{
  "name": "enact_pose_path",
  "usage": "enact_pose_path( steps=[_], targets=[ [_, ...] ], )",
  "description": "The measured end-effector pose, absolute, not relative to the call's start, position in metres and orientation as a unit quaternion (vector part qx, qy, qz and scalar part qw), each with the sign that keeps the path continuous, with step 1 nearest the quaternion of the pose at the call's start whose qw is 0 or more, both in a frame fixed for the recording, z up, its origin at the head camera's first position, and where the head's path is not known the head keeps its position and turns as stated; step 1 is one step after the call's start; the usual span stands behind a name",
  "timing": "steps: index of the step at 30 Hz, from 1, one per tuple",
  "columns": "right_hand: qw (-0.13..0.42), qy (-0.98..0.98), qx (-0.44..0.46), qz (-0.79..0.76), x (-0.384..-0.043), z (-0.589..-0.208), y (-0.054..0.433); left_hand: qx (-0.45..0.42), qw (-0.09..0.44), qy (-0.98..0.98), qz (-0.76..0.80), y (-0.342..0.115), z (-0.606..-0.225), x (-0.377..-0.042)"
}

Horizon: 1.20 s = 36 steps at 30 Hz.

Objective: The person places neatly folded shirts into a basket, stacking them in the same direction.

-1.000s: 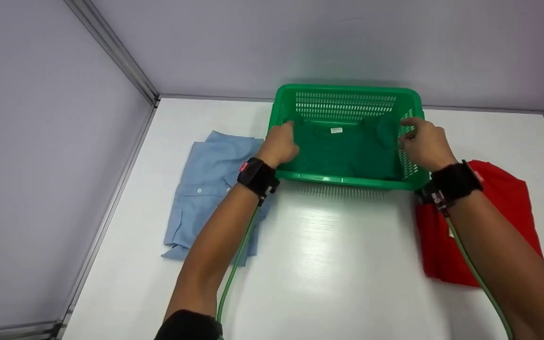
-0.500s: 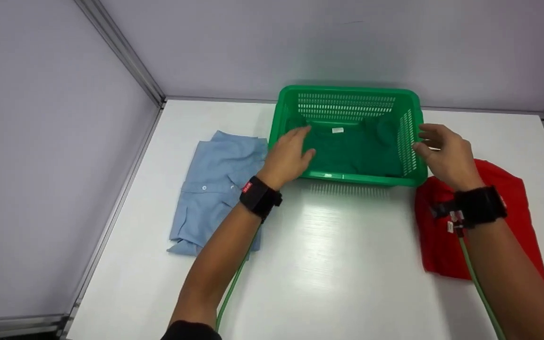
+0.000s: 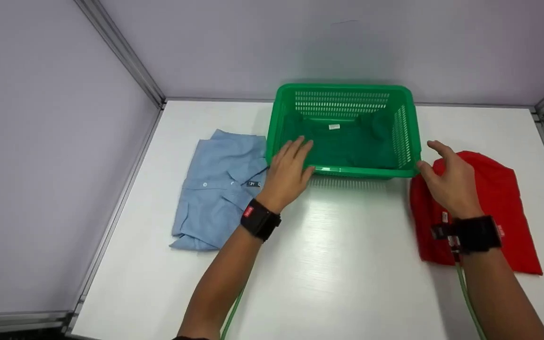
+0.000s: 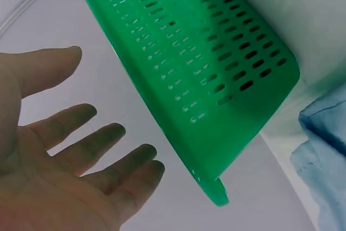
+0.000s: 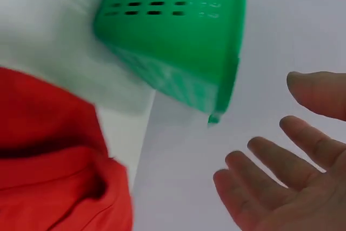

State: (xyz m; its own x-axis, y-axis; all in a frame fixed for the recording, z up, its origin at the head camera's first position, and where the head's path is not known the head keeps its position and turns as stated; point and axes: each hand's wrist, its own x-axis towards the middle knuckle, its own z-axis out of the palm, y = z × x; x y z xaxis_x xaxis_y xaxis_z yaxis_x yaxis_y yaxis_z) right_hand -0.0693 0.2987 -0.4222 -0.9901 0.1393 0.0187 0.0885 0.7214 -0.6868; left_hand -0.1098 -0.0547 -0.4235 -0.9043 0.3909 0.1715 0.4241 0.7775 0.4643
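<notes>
A green plastic basket (image 3: pixel 347 173) stands against the back wall, with a dark green garment (image 3: pixel 343 146) bearing a white label lying inside. My left hand (image 3: pixel 287 175) hovers over the basket's front left corner, fingers spread and straight; the left wrist view shows its palm free of anything. Just off the front right corner is my right hand (image 3: pixel 451 182), its fingers loosely extended above a red folded garment (image 3: pixel 508 212). In the right wrist view a gap separates those fingers from the basket (image 5: pixel 173 52). Left of the basket lies a folded light blue buttoned shirt (image 3: pixel 210 189).
The white tabletop (image 3: pixel 338 264) spreads in front of the basket. Grey panels (image 3: pixel 234 47) wall in the back and sides, with metal framing (image 3: pixel 121 54) at the corner. A green cable (image 3: pixel 470 297) trails from the right wrist strap.
Both hands have come back from inside the basket toward me, their fingers straightening. The right hand has also shifted right, over the red garment. The green garment stays in the basket.
</notes>
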Motion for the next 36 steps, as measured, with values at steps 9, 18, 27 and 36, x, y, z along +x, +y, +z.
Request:
enact_pose_path(
  steps=[9,18,27,36],
  targets=[
    [-0.074,-0.931,-0.211,0.288,-0.026,-0.455,0.350,-0.220,0.060,-0.931,-0.284,-0.058,-0.422,-0.090],
    [-0.211,-0.916,-0.281,0.195,-0.004,-0.475,0.359,-0.237,0.048,-0.928,-0.285,-0.046,-0.413,-0.080],
    [-0.251,-0.918,-0.243,0.186,-0.003,-0.478,0.366,-0.242,0.048,-0.921,-0.301,-0.043,-0.420,-0.073],
    [-0.219,-0.941,-0.187,0.176,0.011,-0.482,0.375,-0.256,0.041,-0.920,-0.295,-0.036,-0.418,-0.069]
  ],
)
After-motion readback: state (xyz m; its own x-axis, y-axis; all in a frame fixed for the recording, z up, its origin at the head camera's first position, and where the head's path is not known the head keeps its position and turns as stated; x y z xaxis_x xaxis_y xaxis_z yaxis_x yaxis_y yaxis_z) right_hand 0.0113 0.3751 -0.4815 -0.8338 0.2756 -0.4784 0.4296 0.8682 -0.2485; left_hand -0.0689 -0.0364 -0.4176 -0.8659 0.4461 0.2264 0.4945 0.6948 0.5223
